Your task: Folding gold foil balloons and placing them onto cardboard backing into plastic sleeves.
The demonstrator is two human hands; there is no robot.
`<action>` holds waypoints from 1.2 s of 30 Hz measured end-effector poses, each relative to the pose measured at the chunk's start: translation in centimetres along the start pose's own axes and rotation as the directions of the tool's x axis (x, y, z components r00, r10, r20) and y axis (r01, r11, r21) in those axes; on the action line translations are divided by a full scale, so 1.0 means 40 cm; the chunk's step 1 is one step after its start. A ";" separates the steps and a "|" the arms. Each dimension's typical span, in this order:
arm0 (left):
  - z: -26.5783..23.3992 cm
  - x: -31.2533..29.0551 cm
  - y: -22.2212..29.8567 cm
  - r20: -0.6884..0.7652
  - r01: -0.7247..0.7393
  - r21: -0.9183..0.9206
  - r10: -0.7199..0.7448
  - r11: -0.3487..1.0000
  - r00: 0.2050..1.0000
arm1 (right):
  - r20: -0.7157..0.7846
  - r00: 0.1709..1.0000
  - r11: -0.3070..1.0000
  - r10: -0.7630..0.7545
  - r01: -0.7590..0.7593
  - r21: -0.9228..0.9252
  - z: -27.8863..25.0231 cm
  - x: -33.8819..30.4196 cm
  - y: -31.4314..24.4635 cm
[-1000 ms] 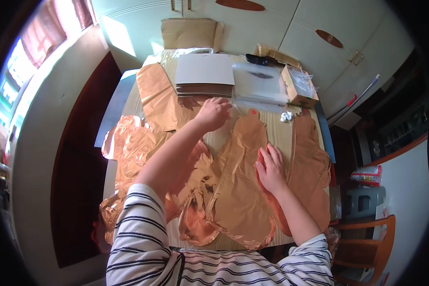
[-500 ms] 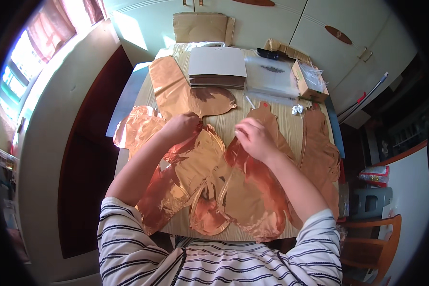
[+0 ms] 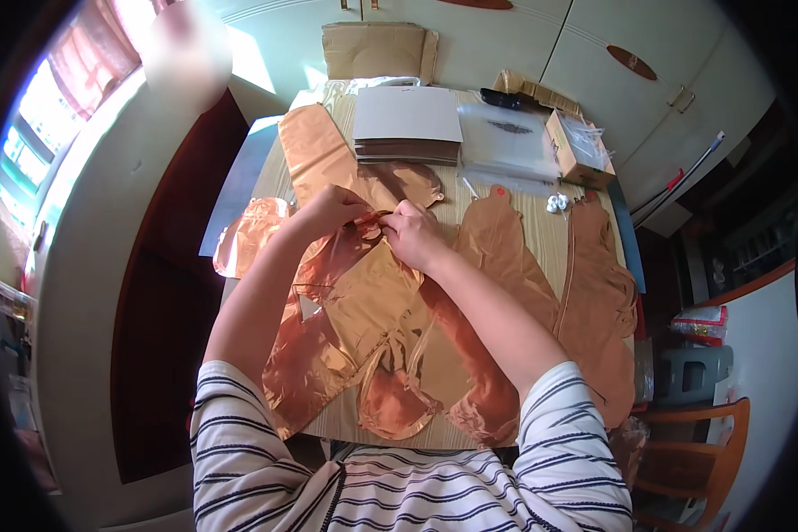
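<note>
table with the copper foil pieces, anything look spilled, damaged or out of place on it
Nothing looks spilled or clearly torn. The copper-coloured foil pieces lie wrinkled and overlapping on the table, untidy against the squared-up, pale-topped stack behind them, though loose foil may simply settle that way.

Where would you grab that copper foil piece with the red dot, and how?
Probably pinch the foil piece by its narrow far end, coming from the right, where tabletop shows beside it: that end looks flat and uncovered, while the right forearm crosses over its wider part.
</note>
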State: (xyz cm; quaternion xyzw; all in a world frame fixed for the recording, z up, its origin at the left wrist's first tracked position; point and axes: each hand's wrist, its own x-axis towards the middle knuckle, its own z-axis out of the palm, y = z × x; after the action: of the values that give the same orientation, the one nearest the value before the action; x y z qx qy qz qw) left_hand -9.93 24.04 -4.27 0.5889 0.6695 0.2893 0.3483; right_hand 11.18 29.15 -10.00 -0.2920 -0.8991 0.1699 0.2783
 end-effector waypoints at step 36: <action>0.016 0.007 -0.021 -0.331 -0.368 0.311 0.463 0.876 0.822 | -0.208 0.975 0.991 -0.081 0.100 0.085 -0.015 0.027 -0.027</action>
State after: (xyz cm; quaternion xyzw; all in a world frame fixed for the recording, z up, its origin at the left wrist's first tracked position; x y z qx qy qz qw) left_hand -9.90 24.21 -5.35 0.6871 0.6093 0.3909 0.0620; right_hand 10.35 29.08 -8.56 -0.2529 -0.8692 0.1688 0.3899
